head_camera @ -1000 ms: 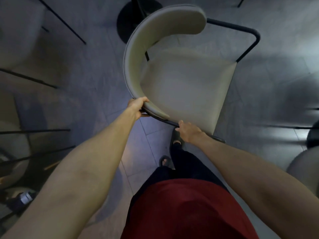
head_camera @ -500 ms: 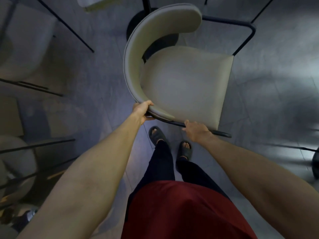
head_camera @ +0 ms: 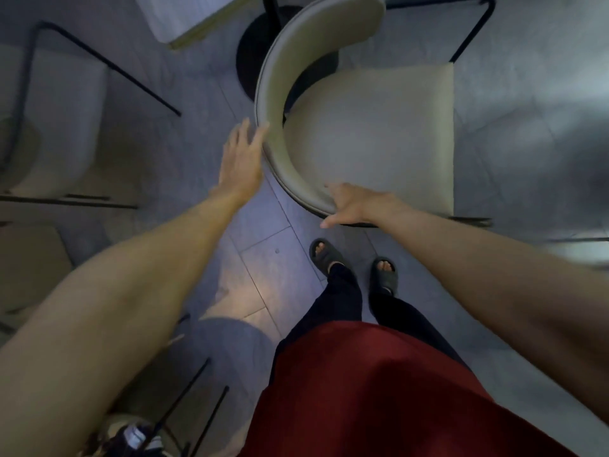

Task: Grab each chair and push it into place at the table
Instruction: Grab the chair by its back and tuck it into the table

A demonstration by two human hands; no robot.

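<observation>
A beige chair (head_camera: pixel 372 133) with a curved backrest and thin black legs stands in front of me, seen from above. Its backrest reaches over the round black base (head_camera: pixel 253 57) of the table, and a pale corner of the table top (head_camera: pixel 184 18) shows at the upper left. My left hand (head_camera: pixel 242 159) is flat with its fingers spread, fingertips against the outer side of the backrest. My right hand (head_camera: pixel 351 204) rests on the near end of the backrest with fingers loose and apart; it does not grip.
Another pale chair (head_camera: pixel 62 120) with black legs stands at the left, and further chair legs (head_camera: pixel 184 404) show at the lower left. My sandalled feet (head_camera: pixel 354 265) stand on grey floor tiles just behind the chair.
Both hands have let go of the chair's back edge and opened. The chair has moved farther from me toward the table base, and the table top corner has come into view.
</observation>
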